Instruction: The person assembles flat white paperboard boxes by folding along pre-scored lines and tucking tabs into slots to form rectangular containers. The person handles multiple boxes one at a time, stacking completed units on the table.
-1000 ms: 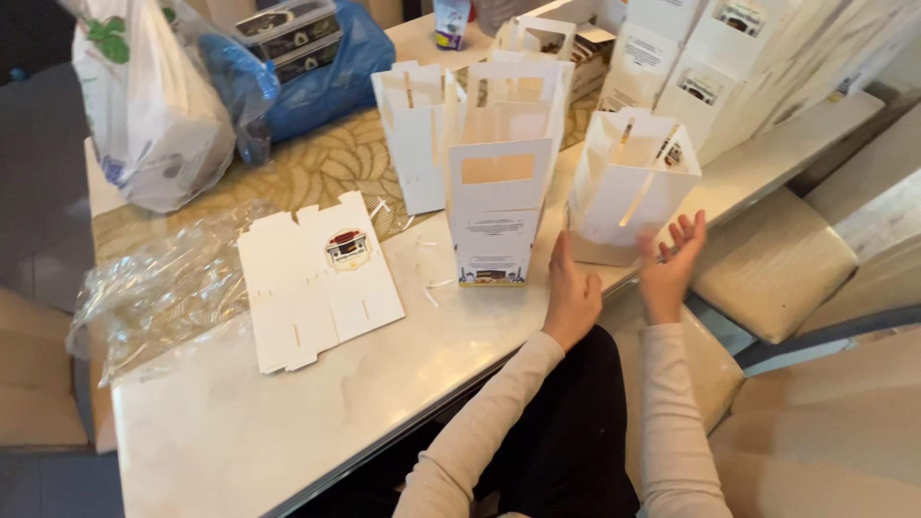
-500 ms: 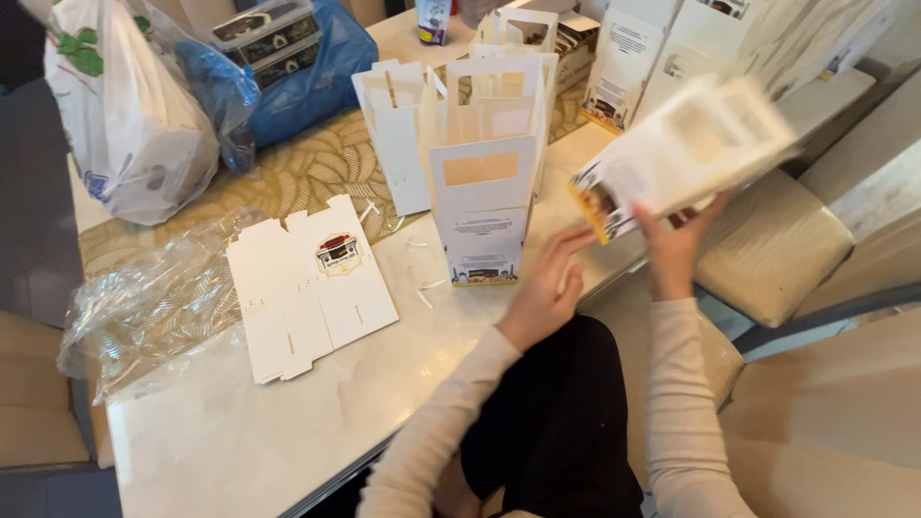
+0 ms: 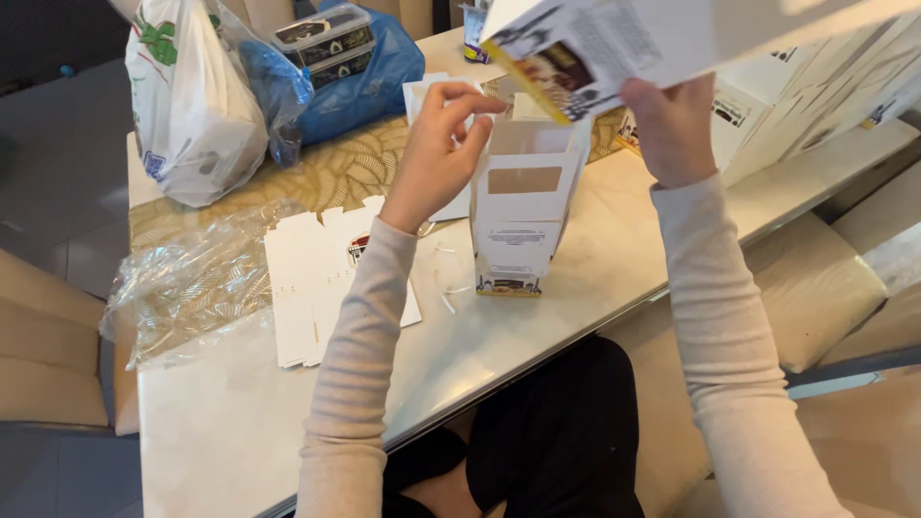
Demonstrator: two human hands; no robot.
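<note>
My right hand (image 3: 672, 129) grips a white folded carton box (image 3: 662, 38), lifted high and tilted near the top of the view, its printed bottom end toward me. My left hand (image 3: 436, 153) is raised just below and left of that box's lower end, fingers curled and apart, holding nothing. Beneath the hands an upright white carton with a cut-out window (image 3: 523, 216) stands on the pale table (image 3: 537, 326). A stack of flat unfolded cartons (image 3: 307, 288) lies to the left, partly hidden by my left forearm.
Crumpled clear plastic wrap (image 3: 187, 283) lies at the table's left. A white plastic bag (image 3: 197, 105) and a blue bag with lidded containers (image 3: 336, 58) stand at the back. More white cartons (image 3: 815, 82) are stacked at the back right. A beige cushioned seat (image 3: 815, 288) is to my right.
My right hand has lifted the carton from the table's right side up to the top of the view. My left hand rose from the table edge toward its lower end.
</note>
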